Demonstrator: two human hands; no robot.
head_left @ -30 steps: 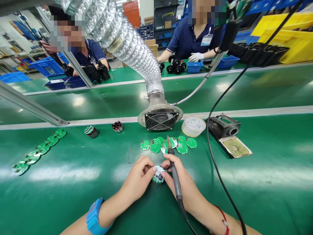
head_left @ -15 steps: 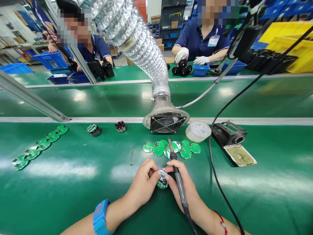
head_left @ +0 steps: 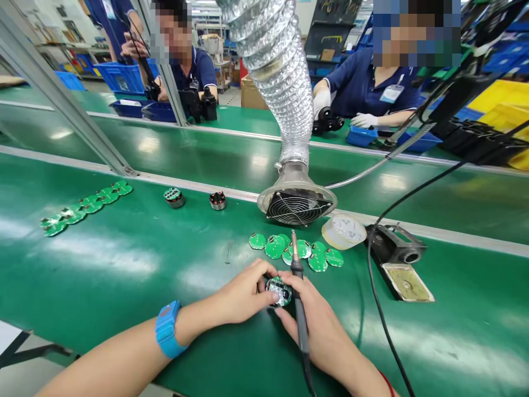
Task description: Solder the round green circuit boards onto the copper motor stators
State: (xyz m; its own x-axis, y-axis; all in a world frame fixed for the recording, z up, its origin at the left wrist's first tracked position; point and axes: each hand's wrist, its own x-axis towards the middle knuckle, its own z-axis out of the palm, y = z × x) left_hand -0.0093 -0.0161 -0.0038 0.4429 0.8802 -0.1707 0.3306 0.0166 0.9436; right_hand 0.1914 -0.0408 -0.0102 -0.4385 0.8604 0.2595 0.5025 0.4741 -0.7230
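A round green circuit board [head_left: 280,292], its face of components turned up, sits between my hands. My left hand [head_left: 243,292] is closed on its left side, with the thumb on the board's near edge and the fingers behind. Along my right hand [head_left: 320,320] lies a soldering iron [head_left: 301,314], its tip pointing away from me toward the fan. My right fingers also touch the board's right and far edges; how they grip the iron is partly hidden. Beyond the board, several green circuit boards [head_left: 274,247] lie in an overlapping cluster.
A fume extractor [head_left: 297,207] hangs over the bench near a roll of tape [head_left: 344,231]. Right of them stands a soldering iron holder [head_left: 397,242] with a sponge [head_left: 408,282]. Two motor parts [head_left: 217,200] and a row of boards [head_left: 91,205] lie left. Co-workers sit opposite.
The view has turned and shifted, so the bench appears tilted. My hands have closed more around the board, with my left thumb now lower on it. The soldering iron stays with my right hand.
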